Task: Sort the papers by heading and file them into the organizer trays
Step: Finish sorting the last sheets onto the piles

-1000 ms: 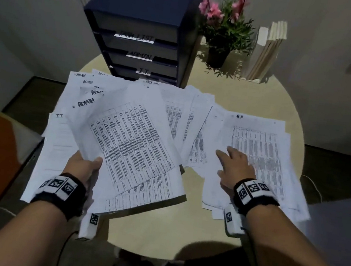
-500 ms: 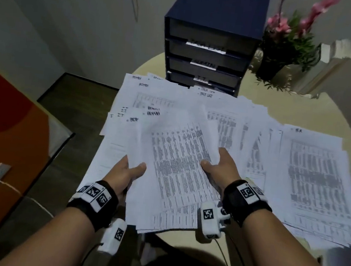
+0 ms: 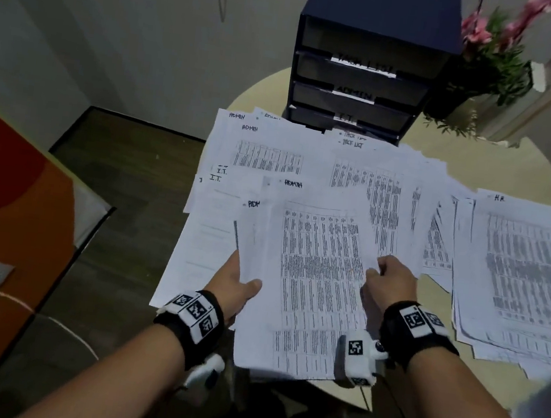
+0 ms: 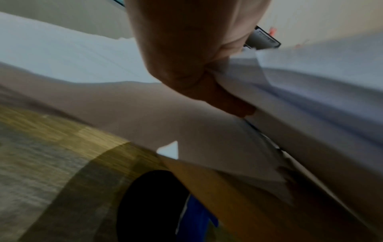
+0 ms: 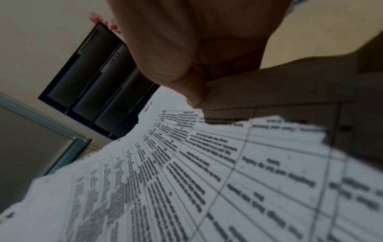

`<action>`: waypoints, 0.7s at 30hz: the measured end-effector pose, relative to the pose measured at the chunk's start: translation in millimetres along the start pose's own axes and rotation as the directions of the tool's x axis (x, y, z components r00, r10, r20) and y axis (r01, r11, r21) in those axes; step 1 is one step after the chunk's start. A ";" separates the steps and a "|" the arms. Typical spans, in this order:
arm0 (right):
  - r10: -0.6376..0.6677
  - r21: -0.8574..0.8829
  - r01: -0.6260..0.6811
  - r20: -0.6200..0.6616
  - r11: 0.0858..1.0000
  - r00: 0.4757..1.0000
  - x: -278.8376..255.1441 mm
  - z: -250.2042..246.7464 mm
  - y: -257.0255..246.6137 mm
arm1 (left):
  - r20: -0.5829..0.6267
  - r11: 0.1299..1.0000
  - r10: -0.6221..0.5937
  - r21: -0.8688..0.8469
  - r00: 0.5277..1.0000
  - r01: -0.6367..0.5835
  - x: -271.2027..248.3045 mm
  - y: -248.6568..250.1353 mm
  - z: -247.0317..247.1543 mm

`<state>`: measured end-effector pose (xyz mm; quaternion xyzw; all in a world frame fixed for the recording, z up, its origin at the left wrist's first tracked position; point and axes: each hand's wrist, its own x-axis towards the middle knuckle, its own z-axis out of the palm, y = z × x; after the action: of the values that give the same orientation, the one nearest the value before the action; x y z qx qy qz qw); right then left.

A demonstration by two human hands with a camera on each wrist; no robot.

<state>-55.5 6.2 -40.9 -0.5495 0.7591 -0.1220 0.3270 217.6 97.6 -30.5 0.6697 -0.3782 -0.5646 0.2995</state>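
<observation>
I hold a bundle of ADMIN papers (image 3: 306,282) between my two hands, just above the near edge of the surface (image 3: 502,160); my left hand (image 3: 235,285) has its grip at the left long edge, thumb on top and fingers hidden under the sheets, and my right hand (image 3: 388,281) pinches the right long edge between thumb and curled fingers, so both grips are closed on this same bundle; its long axis runs away from me, heading end far, and it points almost straight to the organizer (image 3: 371,64), which stands at the back of the surface, directly ahead and a little to the right; the tray marked ADMIN (image 3: 356,93) is the second labelled one from the top, with TASK LIST above and I.T. below, and its opening faces me; so I judge the bundle must travel forward along its own length, short edge first, and rise a little to reach that slot; my right hand seems nearer to the organizer, the left one supports; between the bundle and the tray lie the other spread papers (image 3: 368,178), and the HR pile (image 3: 523,274) is well apart on the right; the bundle's sheets are not squared, which I think may catch at the slot.
</observation>
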 end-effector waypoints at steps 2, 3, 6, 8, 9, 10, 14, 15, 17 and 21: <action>0.025 -0.058 -0.030 -0.085 0.998 0.996 1.2 -17.1 12.7 | 0.051 1.000 -0.005 -0.018 0.999 0.006 0.8 6.2 17.6; 0.036 -0.068 -0.044 -0.119 0.997 0.992 1.7 -26.5 20.0 | 0.074 0.999 -0.002 -0.032 0.997 0.004 0.6 9.8 28.3; 0.087 -0.063 -0.098 -0.167 0.993 0.982 4.3 -48.7 40.3 | 0.156 1.000 0.001 -0.022 0.988 0.003 2.1 18.3 58.3; 0.134 -0.073 -0.149 -0.176 0.986 0.975 4.4 -59.5 51.7 | 0.190 0.999 -0.037 0.037 0.981 0.030 4.1 21.1 74.9; 0.148 -0.080 -0.165 -0.192 0.983 0.970 4.6 -64.0 57.2 | 0.188 0.997 -0.056 0.055 0.981 0.046 6.2 21.6 82.1; 0.150 -0.088 -0.171 -0.209 0.981 0.966 4.0 -67.9 62.1 | 0.179 0.997 -0.063 0.057 0.982 0.054 7.1 24.1 87.8; 0.136 -0.074 -0.166 -0.311 0.983 0.941 -1.8 -76.1 77.4 | -0.050 0.996 -0.003 0.089 0.999 0.007 15.8 28.1 94.0; 0.130 -0.037 -0.151 -0.340 0.988 0.932 -3.8 -77.0 81.4 | -0.114 0.993 0.031 0.121 0.993 -0.017 16.9 31.2 91.6; 0.124 0.070 -0.106 -0.359 0.992 0.925 -7.9 -78.5 86.3 | -0.183 0.985 0.105 0.151 0.977 -0.078 20.1 35.4 86.5; 0.223 0.505 -0.100 -0.188 0.857 0.957 -16.2 -70.8 88.4 | -0.109 0.992 -0.001 -0.128 0.994 -0.013 24.6 37.3 85.1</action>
<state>-163.9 41.0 -29.6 -0.3637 0.7807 -0.3477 0.3705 129.5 59.1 -28.2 0.6778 -0.3262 -0.5494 0.3637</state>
